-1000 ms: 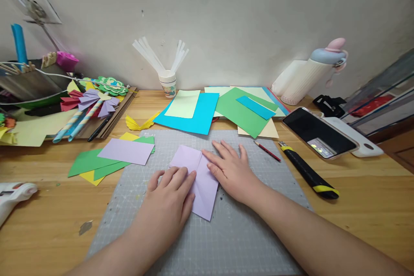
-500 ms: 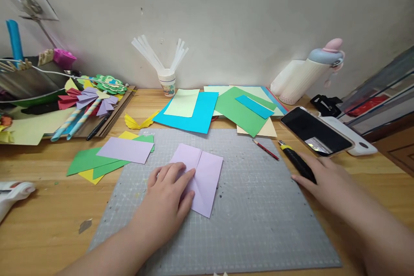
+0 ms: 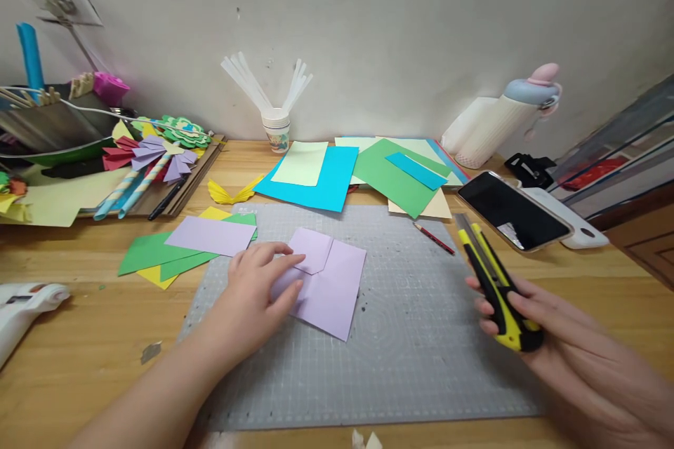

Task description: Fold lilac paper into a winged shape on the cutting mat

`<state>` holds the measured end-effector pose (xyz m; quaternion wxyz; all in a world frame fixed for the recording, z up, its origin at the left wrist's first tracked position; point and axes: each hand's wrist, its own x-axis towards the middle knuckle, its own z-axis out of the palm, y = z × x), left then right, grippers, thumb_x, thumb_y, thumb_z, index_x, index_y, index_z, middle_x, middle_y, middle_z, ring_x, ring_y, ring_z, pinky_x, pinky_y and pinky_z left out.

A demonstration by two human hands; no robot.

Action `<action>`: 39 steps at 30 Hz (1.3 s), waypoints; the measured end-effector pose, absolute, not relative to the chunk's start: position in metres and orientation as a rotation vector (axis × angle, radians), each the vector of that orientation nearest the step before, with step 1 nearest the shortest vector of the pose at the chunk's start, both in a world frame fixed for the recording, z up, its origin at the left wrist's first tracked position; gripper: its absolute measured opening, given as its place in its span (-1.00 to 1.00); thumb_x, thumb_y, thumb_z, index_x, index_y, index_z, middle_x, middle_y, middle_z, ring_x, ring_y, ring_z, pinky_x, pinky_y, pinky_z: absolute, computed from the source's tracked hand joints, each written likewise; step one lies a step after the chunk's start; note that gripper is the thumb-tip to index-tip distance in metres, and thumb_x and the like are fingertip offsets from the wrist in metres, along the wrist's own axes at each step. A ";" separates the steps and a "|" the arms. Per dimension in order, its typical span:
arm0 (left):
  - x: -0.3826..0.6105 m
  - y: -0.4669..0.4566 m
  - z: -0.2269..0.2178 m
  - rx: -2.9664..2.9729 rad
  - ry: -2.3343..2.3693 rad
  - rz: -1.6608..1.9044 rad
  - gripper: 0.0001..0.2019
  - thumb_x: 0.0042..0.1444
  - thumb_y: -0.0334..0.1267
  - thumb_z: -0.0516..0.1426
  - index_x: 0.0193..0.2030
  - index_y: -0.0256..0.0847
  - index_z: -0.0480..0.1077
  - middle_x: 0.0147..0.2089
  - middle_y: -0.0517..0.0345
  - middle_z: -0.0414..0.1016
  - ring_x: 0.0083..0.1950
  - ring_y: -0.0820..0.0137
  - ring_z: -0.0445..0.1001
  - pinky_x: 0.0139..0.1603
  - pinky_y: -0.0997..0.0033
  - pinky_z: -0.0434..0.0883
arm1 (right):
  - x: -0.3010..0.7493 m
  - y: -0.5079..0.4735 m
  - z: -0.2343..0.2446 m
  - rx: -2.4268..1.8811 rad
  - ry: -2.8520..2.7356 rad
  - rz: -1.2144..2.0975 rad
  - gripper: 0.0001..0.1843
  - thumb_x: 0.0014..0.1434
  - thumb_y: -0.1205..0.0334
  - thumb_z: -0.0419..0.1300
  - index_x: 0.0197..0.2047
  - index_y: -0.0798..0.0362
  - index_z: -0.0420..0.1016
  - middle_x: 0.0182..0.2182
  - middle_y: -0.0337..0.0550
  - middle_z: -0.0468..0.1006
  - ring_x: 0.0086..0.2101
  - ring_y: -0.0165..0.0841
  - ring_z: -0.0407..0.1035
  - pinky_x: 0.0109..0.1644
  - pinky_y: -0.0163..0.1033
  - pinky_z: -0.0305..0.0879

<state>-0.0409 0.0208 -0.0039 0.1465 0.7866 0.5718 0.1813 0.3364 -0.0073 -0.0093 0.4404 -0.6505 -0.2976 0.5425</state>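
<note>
A sheet of light purple paper (image 3: 337, 295) lies at a slant on the grey cutting mat (image 3: 421, 365), with a crease or cut line across its upper left part. My left hand (image 3: 255, 287) rests over the sheet's left side, fingers stretched out and thumb apart from them. To the right, my right hand (image 3: 558, 330) is closed round a yellow and black utility knife (image 3: 500, 295), held above the mat's right edge with its tip pointing away from me. Whether the blade is out is hard to make out.
A red pencil (image 3: 434, 238) lies near the mat's upper right, close to a phone (image 3: 513, 210). Coloured papers (image 3: 397, 179) and a cup of white sticks (image 3: 276, 130) stand along the wall. Green and purple strips (image 3: 210, 235) overlap the mat's left corner. A white glue gun (image 3: 34, 312) lies far left.
My right hand has picked up the utility knife from the table by the mat and turned it upward. My left hand has slid slightly left on the purple paper, uncovering more of its line.
</note>
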 end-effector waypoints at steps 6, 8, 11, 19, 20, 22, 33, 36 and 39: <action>-0.034 0.015 0.006 2.474 1.235 0.271 -0.55 0.10 -0.06 0.26 0.13 0.04 0.36 0.14 0.10 0.39 0.20 0.17 0.28 0.22 0.02 0.08 | 0.300 -0.011 -0.010 -1.321 -0.628 1.606 -0.65 -0.06 0.08 0.45 -0.23 0.08 0.57 -0.25 -0.06 0.55 -0.52 -0.48 0.27 -0.54 -0.37 0.32; -0.032 0.014 0.007 2.496 1.161 0.263 -0.51 0.04 -0.08 0.31 0.13 0.05 0.34 0.12 0.14 0.41 0.18 0.19 0.29 0.22 0.06 0.06 | 0.297 -0.012 -0.012 -1.296 -0.574 1.644 -0.65 -0.04 0.05 0.45 -0.26 0.10 0.56 -0.33 -0.10 0.53 -0.57 -0.53 0.22 -0.61 -0.43 0.25; -0.031 0.012 0.006 2.542 1.114 0.288 -0.60 0.09 -0.20 0.28 0.08 0.05 0.36 0.06 0.21 0.45 0.15 0.24 0.33 0.21 0.11 0.03 | 0.297 -0.012 -0.015 -1.285 -0.471 1.682 -0.62 -0.08 0.03 0.47 -0.27 0.05 0.53 -0.44 -0.23 0.48 -0.65 -0.60 0.13 -0.69 -0.49 0.14; -0.027 0.010 -0.004 2.894 1.084 0.311 -0.81 0.28 -0.42 0.03 -0.08 -0.11 0.41 -0.15 0.20 0.51 0.00 0.33 0.41 0.17 0.16 0.07 | 0.291 -0.015 -0.018 -1.175 -0.373 1.800 -0.65 0.02 -0.09 0.39 -0.31 -0.01 0.48 -0.52 -0.36 0.40 -0.70 -0.64 0.06 -0.70 -0.52 0.10; -0.027 0.010 -0.004 2.943 1.086 0.311 -0.82 0.28 -0.43 0.03 -0.12 -0.14 0.42 -0.19 0.19 0.52 -0.04 0.33 0.42 0.15 0.17 0.09 | 0.290 -0.015 -0.017 -1.177 -0.405 1.812 -0.66 0.04 -0.08 0.37 -0.30 -0.01 0.48 -0.50 -0.34 0.42 -0.69 -0.62 0.09 -0.68 -0.50 0.13; -0.026 0.009 -0.004 3.010 1.090 0.346 -0.83 0.29 -0.43 0.02 -0.19 -0.17 0.43 -0.25 0.18 0.52 -0.11 0.33 0.43 0.08 0.19 0.14 | 0.288 -0.015 -0.014 -1.209 -0.498 1.837 -0.69 0.07 -0.05 0.35 -0.27 -0.01 0.49 -0.44 -0.28 0.48 -0.64 -0.56 0.18 -0.64 -0.45 0.20; -0.061 -0.003 0.011 2.875 1.369 0.440 -0.71 0.12 -0.58 -0.04 -0.30 -0.13 0.40 -0.07 0.21 0.55 -0.01 0.32 0.45 0.07 0.16 0.15 | 0.287 0.022 0.005 -1.363 -0.917 1.899 -0.70 0.08 0.02 0.36 -0.22 0.04 0.52 -0.33 -0.17 0.53 -0.47 -0.46 0.32 -0.46 -0.39 0.31; -0.058 0.002 0.016 2.778 1.603 0.433 -0.73 0.11 -0.55 -0.05 -0.26 -0.15 0.40 -0.02 0.11 0.53 0.03 0.23 0.43 0.05 0.10 0.18 | 0.282 0.042 0.010 -1.337 -0.996 1.966 -0.69 0.08 0.04 0.36 -0.17 0.03 0.50 -0.31 -0.18 0.52 -0.45 -0.46 0.36 -0.40 -0.38 0.34; -0.040 0.010 0.018 2.655 1.679 0.340 -0.77 0.18 -0.41 0.01 -0.11 -0.13 0.42 0.05 0.07 0.49 0.05 0.18 0.41 0.06 0.05 0.21 | 0.276 0.062 0.010 -1.314 -1.157 1.936 -0.59 0.14 0.05 0.31 0.02 -0.03 0.41 -0.24 -0.17 0.53 -0.39 -0.43 0.41 -0.36 -0.37 0.34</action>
